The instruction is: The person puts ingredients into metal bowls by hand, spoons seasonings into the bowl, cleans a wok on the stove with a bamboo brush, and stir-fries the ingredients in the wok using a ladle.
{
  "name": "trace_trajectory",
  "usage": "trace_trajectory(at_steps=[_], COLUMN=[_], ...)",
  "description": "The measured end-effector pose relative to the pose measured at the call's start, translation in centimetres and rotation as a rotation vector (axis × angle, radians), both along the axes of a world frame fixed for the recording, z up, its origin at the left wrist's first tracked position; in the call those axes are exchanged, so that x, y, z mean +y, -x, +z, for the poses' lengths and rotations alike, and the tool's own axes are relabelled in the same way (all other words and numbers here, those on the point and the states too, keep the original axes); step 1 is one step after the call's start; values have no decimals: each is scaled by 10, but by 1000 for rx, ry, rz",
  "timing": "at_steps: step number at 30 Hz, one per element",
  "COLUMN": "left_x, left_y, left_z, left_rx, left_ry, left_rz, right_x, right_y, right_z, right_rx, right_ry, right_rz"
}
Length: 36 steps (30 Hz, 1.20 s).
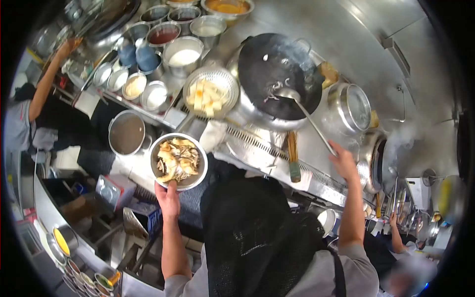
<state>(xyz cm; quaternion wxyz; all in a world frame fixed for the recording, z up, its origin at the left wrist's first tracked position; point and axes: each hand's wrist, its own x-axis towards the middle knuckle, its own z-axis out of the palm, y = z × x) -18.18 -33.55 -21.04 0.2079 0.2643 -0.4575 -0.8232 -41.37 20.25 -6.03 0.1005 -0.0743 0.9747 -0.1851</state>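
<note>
My left hand (pixel 169 198) grips the near rim of a metal bowl (pixel 203 173) holding pale brown pieces of food (pixel 178 161), perhaps mushrooms. My right hand (pixel 342 161) is closed on the long handle of a metal ladle (pixel 315 127). The ladle's head rests inside a dark, smoking wok (pixel 262 54), near a few small bits of food. Left of the wok, a round strainer (pixel 231 84) holds light, chunky pieces (pixel 208 96). A white cloth (pixel 213 135) lies just below the strainer.
Several sauce containers (pixel 183 57) stand at the upper left. A pot of brown liquid (pixel 127 132) is left of the bowl. A bamboo brush (pixel 293 158) lies on the counter, with a lidded pot (pixel 355 106) right of the wok. Co-workers (pixel 17 123) are at far left and lower right.
</note>
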Motion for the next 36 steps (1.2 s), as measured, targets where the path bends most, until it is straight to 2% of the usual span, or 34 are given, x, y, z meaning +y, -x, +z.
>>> trace_trajectory(at_steps=[1, 3, 5, 8, 10, 11, 13, 15, 16, 18, 21, 23, 26, 28, 30, 33, 34, 36], left_x=[4, 10, 16, 38, 53, 66, 80, 96, 101, 114, 143, 157, 181, 193, 196, 203, 203, 210], left_y=[27, 68, 105, 153, 174, 185, 206, 235, 251, 292, 355, 395, 441, 463, 490, 524, 550, 549], left_z=[20, 41, 45, 54, 65, 69, 71, 73, 75, 72, 71, 61, 58, 64, 55, 32, -20, -1], left_rx=[31, 44, 28, 35, 3, 24, -8, -39, -55, -90, -126, -193, -211, -218, -197, -154, -73, 59], left_ry=[-2, 15, 56, 60, 59, 36, 64, 93, 118, 129, 231, 322, 317, 290, 298, 400, 542, 1072], left_rz=[-41, -97, -186, -234, -286, -257, -321, -359, -379, -441, -475, -532, -639, -758, -819, -818, -767, -672], right_x=[-18, -80, -87, -96, -79, -55, -15, 10, 22, 45, 37, 31, 21, 6, -12, -29, -34, -52], right_y=[20, 55, 97, 113, 106, 94, 63, 31, 21, 8, -3, -14, -8, 6, 19, 38, 45, 64], right_z=[-14, -7, -62, -91, -92, -95, -67, -52, -57, -70, -18, 8, 23, 19, 21, 24, 27, 51], right_rx=[-6, -202, 167, 200, 142, 188, 20, 25, 28, 61, 0, -8, -25, 29, 76, 10, 54, -188], right_ry=[55, 172, 284, 227, 165, 239, 263, 331, 344, 282, 361, 420, 488, 361, 305, 328, 337, 382], right_rz=[-62, -353, -137, -205, -98, 20, 24, -58, -53, -239, -310, -278, -219, -62, -74, -52, -37, -219])
